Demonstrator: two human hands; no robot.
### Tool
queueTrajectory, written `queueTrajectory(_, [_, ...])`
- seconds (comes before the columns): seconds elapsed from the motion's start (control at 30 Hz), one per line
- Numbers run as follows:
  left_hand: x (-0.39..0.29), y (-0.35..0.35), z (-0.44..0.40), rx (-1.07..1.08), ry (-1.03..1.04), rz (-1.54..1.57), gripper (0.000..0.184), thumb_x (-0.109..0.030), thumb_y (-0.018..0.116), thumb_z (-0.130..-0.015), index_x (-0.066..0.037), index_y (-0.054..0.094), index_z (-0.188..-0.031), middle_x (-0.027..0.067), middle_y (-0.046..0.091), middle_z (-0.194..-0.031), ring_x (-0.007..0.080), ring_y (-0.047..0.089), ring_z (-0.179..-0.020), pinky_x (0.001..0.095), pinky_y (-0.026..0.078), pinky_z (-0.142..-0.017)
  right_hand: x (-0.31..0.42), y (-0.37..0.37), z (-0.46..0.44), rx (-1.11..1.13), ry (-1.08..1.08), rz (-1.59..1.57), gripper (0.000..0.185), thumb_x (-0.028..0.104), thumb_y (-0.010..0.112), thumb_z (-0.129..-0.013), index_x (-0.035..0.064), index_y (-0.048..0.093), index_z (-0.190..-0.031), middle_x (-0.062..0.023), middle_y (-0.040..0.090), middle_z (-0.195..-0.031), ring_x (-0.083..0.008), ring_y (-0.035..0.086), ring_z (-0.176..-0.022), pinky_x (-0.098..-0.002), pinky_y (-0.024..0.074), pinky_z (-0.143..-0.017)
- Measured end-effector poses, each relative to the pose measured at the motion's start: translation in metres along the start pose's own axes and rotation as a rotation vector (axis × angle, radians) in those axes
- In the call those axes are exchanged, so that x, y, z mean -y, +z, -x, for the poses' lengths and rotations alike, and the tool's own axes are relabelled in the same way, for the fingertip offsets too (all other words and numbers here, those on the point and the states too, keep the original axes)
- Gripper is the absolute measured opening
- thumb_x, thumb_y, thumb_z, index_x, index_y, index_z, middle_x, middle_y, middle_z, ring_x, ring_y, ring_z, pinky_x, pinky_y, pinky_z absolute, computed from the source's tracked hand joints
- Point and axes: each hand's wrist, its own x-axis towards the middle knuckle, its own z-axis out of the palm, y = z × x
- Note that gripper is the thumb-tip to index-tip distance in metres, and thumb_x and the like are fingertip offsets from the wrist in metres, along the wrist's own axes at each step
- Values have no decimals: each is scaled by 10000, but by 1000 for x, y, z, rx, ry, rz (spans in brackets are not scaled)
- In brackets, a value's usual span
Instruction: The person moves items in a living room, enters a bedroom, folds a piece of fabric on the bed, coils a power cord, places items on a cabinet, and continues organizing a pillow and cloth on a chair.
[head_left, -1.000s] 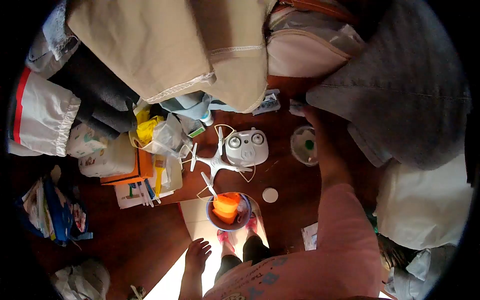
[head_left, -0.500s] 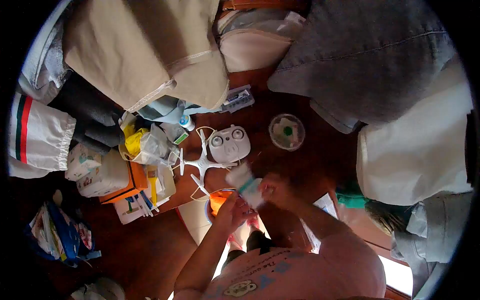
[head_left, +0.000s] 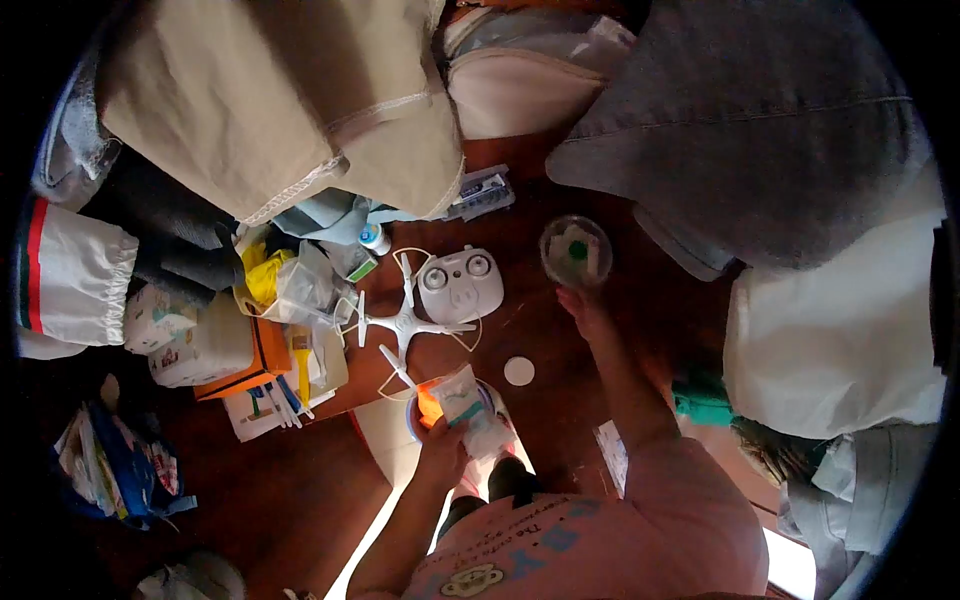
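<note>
Left grip, clamped on a translucent packet (long axis slanting from upper left to lower right); right grip, fingers parted, seemingly empty, is nearer the round clear container, just ahead on the desk.

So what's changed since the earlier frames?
Left hand, empty at first, now holds the pale packet. Right hand has let go of that packet and moved forward to the near edge of the round clear container; contact is unclear. Drone, controller and white disc stayed put.
</note>
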Motion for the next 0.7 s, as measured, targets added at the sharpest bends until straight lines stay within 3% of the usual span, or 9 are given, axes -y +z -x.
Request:
queueTrajectory(0.03, [-1, -2, -2, 1, -11, -13, 564, 27, 410, -823, -125, 281, -1351, 84, 451, -1247, 259, 513, -1089, 418, 431, -963, 3, 10, -16, -90, 21, 69, 446, 266, 537, -912, 93, 388, -1296, -105, 540, -1184, -245, 548, -1087, -416, 432, -954])
queueTrajectory(0.13, [-2, -3, 0, 20, 27, 37, 517, 12, 429, -864, -94, 294, -1352, 91, 469, -1240, 266, 512, -1099, 421, 434, -957, 11, 26, -55, -70, -50, 14, 449, 269, 530, -918, 87, 382, -1302, -106, 535, -1201, -245, 541, -1097, -418, 421, -968])
queueTrajectory(0.23, [8, -22, -2, -28, 2, -6, 435, -26, 429, -905, -43, 333, -1328, 109, 491, -1226, 270, 512, -1108, 415, 428, -964, 17, 38, -97, -91, -35, 160, 430, 254, 532, -920, 96, 396, -1296, -102, 530, -1213, -248, 528, -1112, -422, 409, -980])
queueTrajectory(0.47, [10, -26, 1, -25, 75, 37, 379, -62, 433, -931, -12, 366, -1301, 123, 510, -1215, 261, 519, -1104, 406, 426, -967, 12, 37, -130, -3, -108, -67, 459, 232, 574, -899, 104, 411, -1308, -62, 538, -1109, -238, 540, -1050, -429, 405, -971])
queueTrajectory(0.5, [0, -18, 3, 33, 223, -426, 374, -70, 437, -933, -10, 368, -1296, 119, 513, -1212, 254, 521, -1101, 398, 431, -962, 3, 27, -129, 5, -95, -42, 490, 231, 596, -886, 89, 405, -1315, -62, 535, -1116, -232, 541, -1043, -419, 412, -959])
queueTrajectory(0.53, [6, -24, 2, 7, 166, -293, 370, -74, 446, -930, -8, 373, -1287, 117, 517, -1207, 249, 524, -1097, 393, 435, -957, 4, 29, -115, -6, -83, -43, 490, 231, 596, -886, 89, 405, -1315, -62, 535, -1116, -232, 541, -1043, -419, 412, -959])
queueTrajectory(0.6, [16, -35, 1, -65, 67, -16, 360, -82, 464, -926, -4, 385, -1269, 113, 525, -1198, 239, 529, -1090, 384, 443, -947, 15, 44, -71, -6, -77, 425, 629, 242, 678, -813, 61, 379, -1336, -103, 513, -1195, -238, 505, -1104, -395, 407, -960])
queueTrajectory(0.67, [6, -32, 3, 16, 34, -24, 363, -77, 484, -916, -14, 394, -1262, 115, 530, -1191, 236, 534, -1088, 396, 446, -946, 10, 49, -17, 94, -100, 848, 817, 265, 755, -728, 42, 315, -1379, -152, 480, -1274, -267, 430, -1220, -391, 381, -992])
queueTrajectory(0.7, [3, -26, 4, 13, 19, 31, 384, -80, 514, -902, -21, 394, -1262, 113, 530, -1186, 238, 530, -1096, 403, 445, -953, 4, 56, 16, 159, -114, 943, 811, 252, 771, -703, 46, 346, -1362, -154, 478, -1277, -266, 429, -1221, -397, 373, -1000])
